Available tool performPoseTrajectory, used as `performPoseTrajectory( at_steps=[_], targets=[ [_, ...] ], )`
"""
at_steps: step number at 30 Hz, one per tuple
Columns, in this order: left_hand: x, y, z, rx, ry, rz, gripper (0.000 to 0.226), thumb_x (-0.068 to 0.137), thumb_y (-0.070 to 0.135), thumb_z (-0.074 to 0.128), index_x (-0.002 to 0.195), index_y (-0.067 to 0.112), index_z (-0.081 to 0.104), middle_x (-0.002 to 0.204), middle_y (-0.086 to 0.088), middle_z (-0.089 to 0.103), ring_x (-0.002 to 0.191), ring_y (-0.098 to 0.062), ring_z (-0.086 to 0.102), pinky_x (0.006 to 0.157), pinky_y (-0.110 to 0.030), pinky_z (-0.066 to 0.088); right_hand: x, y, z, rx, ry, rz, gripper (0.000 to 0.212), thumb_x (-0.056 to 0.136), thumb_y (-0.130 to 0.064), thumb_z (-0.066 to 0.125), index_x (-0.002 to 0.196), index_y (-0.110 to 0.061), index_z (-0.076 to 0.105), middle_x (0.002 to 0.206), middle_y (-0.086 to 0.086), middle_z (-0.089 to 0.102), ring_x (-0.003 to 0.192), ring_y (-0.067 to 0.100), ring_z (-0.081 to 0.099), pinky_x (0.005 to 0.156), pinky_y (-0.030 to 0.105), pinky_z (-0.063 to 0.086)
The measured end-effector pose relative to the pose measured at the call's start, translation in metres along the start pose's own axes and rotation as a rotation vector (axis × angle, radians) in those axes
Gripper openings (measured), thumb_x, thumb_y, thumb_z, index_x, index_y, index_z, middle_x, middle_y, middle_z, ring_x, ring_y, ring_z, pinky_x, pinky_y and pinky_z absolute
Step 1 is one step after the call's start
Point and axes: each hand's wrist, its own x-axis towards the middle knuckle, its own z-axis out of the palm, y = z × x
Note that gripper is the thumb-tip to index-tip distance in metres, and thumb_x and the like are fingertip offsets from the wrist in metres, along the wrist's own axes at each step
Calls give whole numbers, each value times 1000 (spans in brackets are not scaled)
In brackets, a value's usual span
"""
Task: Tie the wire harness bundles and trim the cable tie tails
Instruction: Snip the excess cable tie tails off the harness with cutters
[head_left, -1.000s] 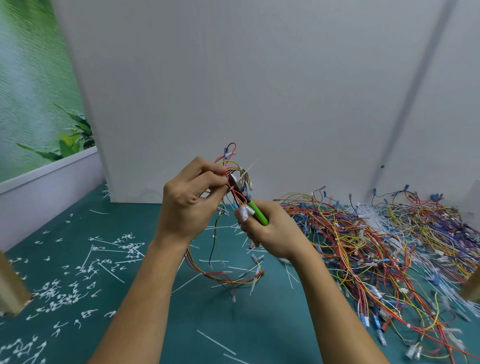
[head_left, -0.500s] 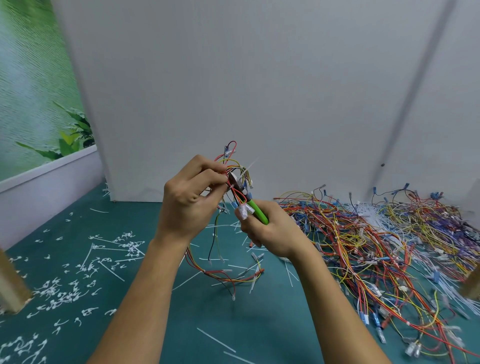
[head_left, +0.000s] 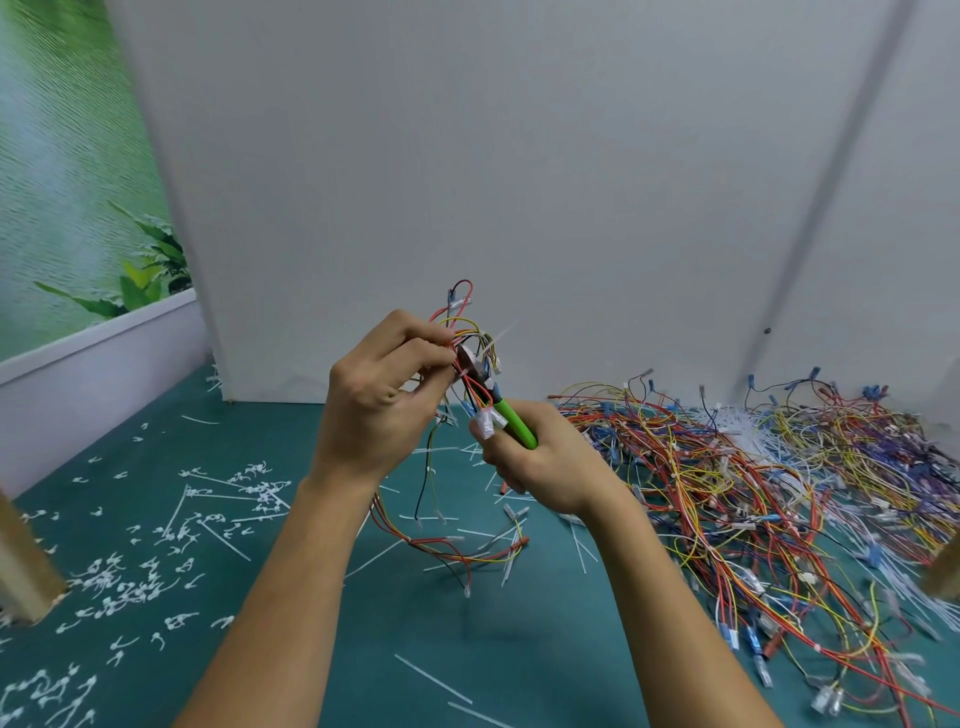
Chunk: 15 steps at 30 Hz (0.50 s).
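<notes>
The left hand (head_left: 382, 402) is raised above the table, its fingers curled and pinching the upper part of a wire harness bundle (head_left: 470, 335) of red, yellow and black wires. Just beside it and lower, the right hand (head_left: 545, 465) is clenched round the green handle of a pair of cutters (head_left: 511, 423), whose head points up and left into the bundle, right at the left fingertips. A white cable tie tail (head_left: 503, 333) sticks out up and to the right from the bundle, next to the cutter head. The rest of the bundle hangs down between the forearms, its lower loop lying on the green table (head_left: 467, 639). A big pile of loose harnesses (head_left: 727, 478) lies to the right, and many white cut-off tie tails (head_left: 119, 577) are scattered on the left. A white board (head_left: 519, 182) stands behind.
</notes>
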Motion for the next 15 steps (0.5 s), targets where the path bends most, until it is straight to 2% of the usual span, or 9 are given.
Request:
performPoseTrajectory(
  at_steps=[4,8,9,11,12,13,14,15],
  targets=[
    [0,1,0,-18,13,10,6,85,-2,77,81,-1,75,92,-12,70,88,-15,68,82,-19,53,0,0,-1,28,10,10,37,103,-46,57,82,-15,56,66,-4,58,56,12,51,56,33,47],
    [0,0,2,-32,26,11,6,86,-1,77,81,0,75,92,-11,70,88,-15,68,83,-18,51,-1,-1,-1,-10,25,-39,37,102,-45,58,84,-12,56,72,19,57,59,19,52,57,40,48],
    [0,-1,2,-35,28,10,6,85,-2,78,81,0,75,92,-11,70,87,-15,68,83,-18,51,-2,-2,-1,-5,23,-47,34,101,-45,58,85,-15,56,75,22,57,60,21,54,57,37,51],
    [0,-1,2,-35,34,9,6,85,-2,78,80,0,75,91,-11,70,87,-16,69,83,-19,51,-2,-4,-1,8,20,-53,27,99,-44,58,85,-20,57,78,23,58,63,28,58,57,23,52],
    [-1,-1,2,-35,37,9,6,85,-2,79,80,0,75,91,-11,70,88,-16,69,83,-19,51,-2,-4,0,4,23,-52,27,99,-44,57,85,-21,56,79,24,58,64,31,58,57,23,52],
    [-1,-1,2,-36,39,8,6,84,-3,79,80,0,75,91,-11,70,88,-15,69,83,-18,51,-1,-4,1,-8,28,-48,30,101,-45,57,84,-20,55,77,23,57,62,32,56,55,30,51],
    [-1,-1,2,-39,41,7,6,84,-3,79,80,0,75,92,-11,70,88,-15,69,84,-18,51,-1,-4,1,-18,33,-44,34,102,-45,56,83,-18,54,74,20,56,60,29,51,56,39,48],
    [-1,-1,2,-41,42,5,6,84,-3,79,81,0,75,92,-11,70,89,-14,69,84,-18,51,-1,-4,2,-18,38,-40,37,104,-46,55,82,-15,54,70,16,54,58,23,47,56,41,44]
  ],
)
